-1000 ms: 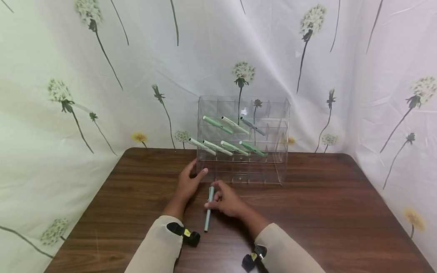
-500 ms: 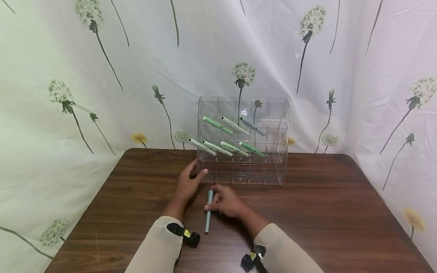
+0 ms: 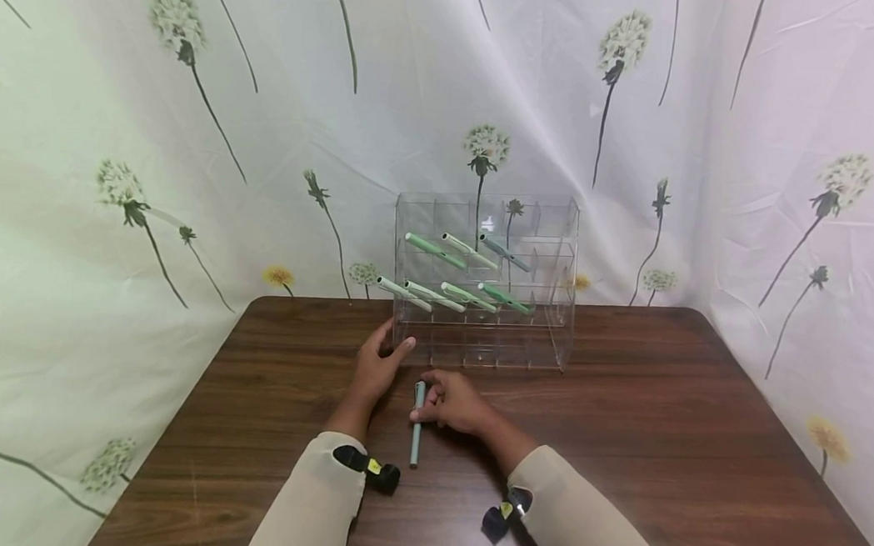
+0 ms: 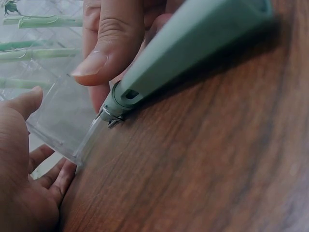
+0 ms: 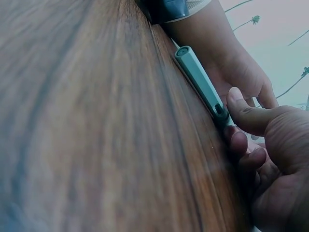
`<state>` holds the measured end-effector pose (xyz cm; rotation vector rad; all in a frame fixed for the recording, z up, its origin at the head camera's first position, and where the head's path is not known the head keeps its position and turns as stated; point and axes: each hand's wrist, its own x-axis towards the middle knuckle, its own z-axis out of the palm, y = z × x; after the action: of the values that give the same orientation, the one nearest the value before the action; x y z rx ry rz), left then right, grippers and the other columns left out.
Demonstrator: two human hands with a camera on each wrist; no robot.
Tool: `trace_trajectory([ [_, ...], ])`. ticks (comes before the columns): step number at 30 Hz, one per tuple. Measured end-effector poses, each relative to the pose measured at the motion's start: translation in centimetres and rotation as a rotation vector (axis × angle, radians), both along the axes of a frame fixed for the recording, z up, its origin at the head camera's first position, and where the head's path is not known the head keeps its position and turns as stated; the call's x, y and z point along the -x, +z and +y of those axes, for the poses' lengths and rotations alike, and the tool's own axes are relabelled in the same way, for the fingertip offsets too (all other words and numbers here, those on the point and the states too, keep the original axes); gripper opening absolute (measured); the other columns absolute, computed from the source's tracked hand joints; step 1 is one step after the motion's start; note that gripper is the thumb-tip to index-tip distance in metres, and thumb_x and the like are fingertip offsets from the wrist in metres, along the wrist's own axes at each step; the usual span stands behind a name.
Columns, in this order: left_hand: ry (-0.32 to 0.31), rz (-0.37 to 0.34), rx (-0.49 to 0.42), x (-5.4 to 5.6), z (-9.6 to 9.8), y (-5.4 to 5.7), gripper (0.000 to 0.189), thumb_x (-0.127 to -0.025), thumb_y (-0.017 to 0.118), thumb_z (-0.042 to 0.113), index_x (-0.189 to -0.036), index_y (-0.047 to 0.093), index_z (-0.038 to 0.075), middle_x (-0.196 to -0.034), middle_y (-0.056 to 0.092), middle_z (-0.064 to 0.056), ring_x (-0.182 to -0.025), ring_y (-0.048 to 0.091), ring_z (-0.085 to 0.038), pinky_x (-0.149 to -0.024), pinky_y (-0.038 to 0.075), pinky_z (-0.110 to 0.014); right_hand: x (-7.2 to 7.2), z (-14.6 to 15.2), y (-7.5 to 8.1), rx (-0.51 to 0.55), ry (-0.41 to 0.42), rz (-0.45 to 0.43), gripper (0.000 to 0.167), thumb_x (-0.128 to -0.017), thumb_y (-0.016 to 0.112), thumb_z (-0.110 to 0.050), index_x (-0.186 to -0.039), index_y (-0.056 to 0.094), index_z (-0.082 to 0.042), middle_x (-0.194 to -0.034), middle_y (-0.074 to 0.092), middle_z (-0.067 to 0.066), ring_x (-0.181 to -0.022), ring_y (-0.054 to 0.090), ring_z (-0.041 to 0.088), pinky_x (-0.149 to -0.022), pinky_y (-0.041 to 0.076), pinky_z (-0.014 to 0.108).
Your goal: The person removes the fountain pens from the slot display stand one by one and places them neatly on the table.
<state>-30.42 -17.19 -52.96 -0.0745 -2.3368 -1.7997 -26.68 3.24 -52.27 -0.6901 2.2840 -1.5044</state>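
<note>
A grey-green capped pen [image 3: 416,439] [image 4: 193,58] [image 5: 200,77] lies along the table, its clip end pointing toward the rack. My right hand [image 3: 459,401] [image 5: 280,150] pinches it near the clip end, thumb on the near side and fingers curled behind. At the lower left corner of a clear acrylic pen rack [image 3: 478,334] [image 4: 63,116], my left hand [image 3: 377,369] [image 4: 24,179] rests with fingers extended along the side and thumb toward the front. Several pens in green and pale shades, such as a dark green pen [image 3: 505,299], lie slanted in the rack's two middle tiers.
The brown wooden table [image 3: 660,437] spreads around both hands. Behind it hangs a white cloth backdrop [image 3: 386,120] printed with dandelions, close behind the rack. A camera [image 3: 387,477] on the left wrist and another camera [image 3: 497,523] on the right wrist stick out over the table.
The pen has slid slightly toward me, away from the rack, with my right fingers staying around it. My left hand and the rack have not moved.
</note>
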Motion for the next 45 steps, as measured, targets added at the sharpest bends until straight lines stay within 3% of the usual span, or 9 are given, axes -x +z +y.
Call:
trace_trajectory([
  [13, 0.008, 0.000, 0.001, 0.0, 0.1, 0.2, 0.067, -0.105, 0.077, 0.036, -0.164, 0.051, 0.018, -0.161, 0.059, -0.018, -0.146, 0.058, -0.039, -0.122, 0.044, -0.058, 0.3, 0.8, 0.1, 0.027, 0.005, -0.041, 0.078, -0.096, 0.085, -0.010, -0.159, 0.044, 0.009, -0.076, 0.064, -0.003, -0.055, 0.056, 0.010, -0.050, 0.045, 0.025],
  [21, 0.022, 0.005, -0.004, 0.2, 0.1, 0.2, 0.066, -0.104, 0.078, 0.035, -0.163, 0.053, 0.017, -0.160, 0.060, -0.018, -0.146, 0.058, -0.038, -0.123, 0.043, -0.057, 0.0, 1.5, 1.2, 0.066, 0.013, -0.078, 0.076, -0.097, 0.083, -0.006, -0.160, 0.043, 0.006, -0.079, 0.066, -0.001, -0.057, 0.058, 0.013, -0.053, 0.050, 0.028],
  [37, 0.028, -0.004, -0.005, 0.0, -0.2, 0.3, 0.068, -0.104, 0.078, 0.035, -0.164, 0.052, 0.017, -0.162, 0.057, -0.018, -0.150, 0.055, -0.039, -0.126, 0.040, -0.058, -0.6, 2.8, 3.1, 0.029, 0.053, 0.043, 0.070, -0.102, 0.077, -0.009, -0.161, 0.042, 0.006, -0.089, 0.073, 0.015, -0.059, 0.062, 0.014, -0.057, 0.055, 0.030],
  [45, 0.025, -0.020, 0.002, -0.1, -0.1, 0.2, 0.068, -0.104, 0.078, 0.037, -0.164, 0.051, 0.020, -0.164, 0.056, -0.017, -0.151, 0.054, -0.038, -0.126, 0.039, -0.060, -0.1, 4.1, 4.4, -0.002, 0.007, 0.083, 0.066, -0.104, 0.077, -0.015, -0.160, 0.047, 0.002, -0.095, 0.073, 0.010, -0.062, 0.065, 0.017, -0.061, 0.058, 0.033],
])
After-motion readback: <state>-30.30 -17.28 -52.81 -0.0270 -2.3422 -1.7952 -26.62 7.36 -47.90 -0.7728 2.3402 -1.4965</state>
